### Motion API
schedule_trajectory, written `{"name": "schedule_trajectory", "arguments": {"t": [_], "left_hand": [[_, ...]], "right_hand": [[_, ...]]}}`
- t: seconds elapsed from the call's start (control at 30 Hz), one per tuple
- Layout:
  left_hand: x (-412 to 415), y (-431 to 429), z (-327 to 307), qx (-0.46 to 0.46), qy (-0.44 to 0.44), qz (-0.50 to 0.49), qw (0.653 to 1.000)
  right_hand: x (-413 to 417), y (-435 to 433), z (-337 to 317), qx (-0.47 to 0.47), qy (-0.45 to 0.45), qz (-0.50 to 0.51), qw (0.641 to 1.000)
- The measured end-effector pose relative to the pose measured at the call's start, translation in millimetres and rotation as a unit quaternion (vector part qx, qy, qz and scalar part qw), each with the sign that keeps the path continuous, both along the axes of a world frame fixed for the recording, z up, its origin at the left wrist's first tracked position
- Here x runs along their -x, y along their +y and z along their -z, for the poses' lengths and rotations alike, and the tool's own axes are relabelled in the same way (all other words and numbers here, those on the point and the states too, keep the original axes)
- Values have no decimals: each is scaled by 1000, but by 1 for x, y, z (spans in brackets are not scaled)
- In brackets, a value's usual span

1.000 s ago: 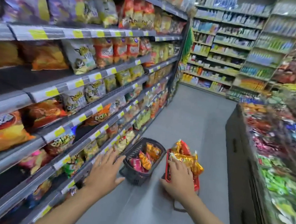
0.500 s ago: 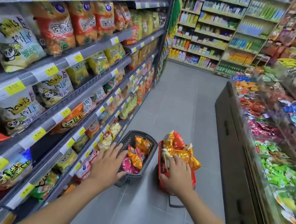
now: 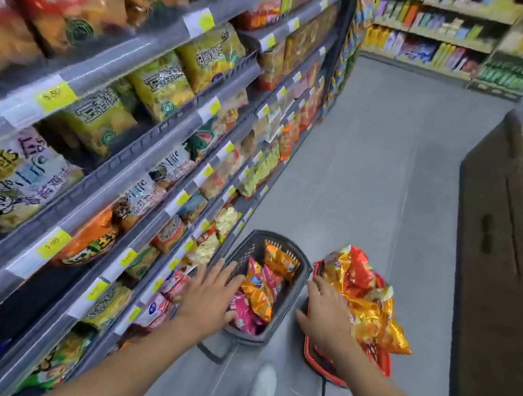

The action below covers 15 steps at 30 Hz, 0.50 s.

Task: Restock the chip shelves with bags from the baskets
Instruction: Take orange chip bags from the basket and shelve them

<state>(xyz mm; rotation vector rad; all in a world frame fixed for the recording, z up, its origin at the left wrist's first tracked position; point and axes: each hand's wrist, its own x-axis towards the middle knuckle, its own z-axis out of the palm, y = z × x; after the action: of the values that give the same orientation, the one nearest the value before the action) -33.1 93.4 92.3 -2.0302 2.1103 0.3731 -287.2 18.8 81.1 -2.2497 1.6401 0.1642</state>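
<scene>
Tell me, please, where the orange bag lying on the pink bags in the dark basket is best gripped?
Probably the edge facing the left hand, pinched from above. The orange bag lies uppermost in the dark basket, over the pink bags, so that edge is exposed and close to the hand.

2 hands (image 3: 211, 292) (image 3: 326, 320) spread, black basket (image 3: 246, 250), red basket (image 3: 381, 367), stocked shelves (image 3: 150, 142)

On my feed: left hand (image 3: 207, 298) and right hand (image 3: 325, 317) are bare, and both forearms (image 3: 127, 358) are bare right to the frame edge. The only clothing in view is one white shoe (image 3: 262, 388), greyish toward the heel, too blurred for detail.
</scene>
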Motion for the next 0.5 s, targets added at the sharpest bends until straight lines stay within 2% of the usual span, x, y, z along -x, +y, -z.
{"name": "schedule_trajectory", "arguments": {"t": [0.2,0.33,0.5], "left_hand": [[-6,-73,63,-73,42,-61,995],[-18,-100,119,-107,62,-83,989],[-34,-131,202,-129,96,-113,981]], "right_hand": [[-19,-86,67,-61,-7,-28,998],[-36,-110,127,-147,-46,-5,988],[-50,-127,221,-237,-45,36,970]]}}
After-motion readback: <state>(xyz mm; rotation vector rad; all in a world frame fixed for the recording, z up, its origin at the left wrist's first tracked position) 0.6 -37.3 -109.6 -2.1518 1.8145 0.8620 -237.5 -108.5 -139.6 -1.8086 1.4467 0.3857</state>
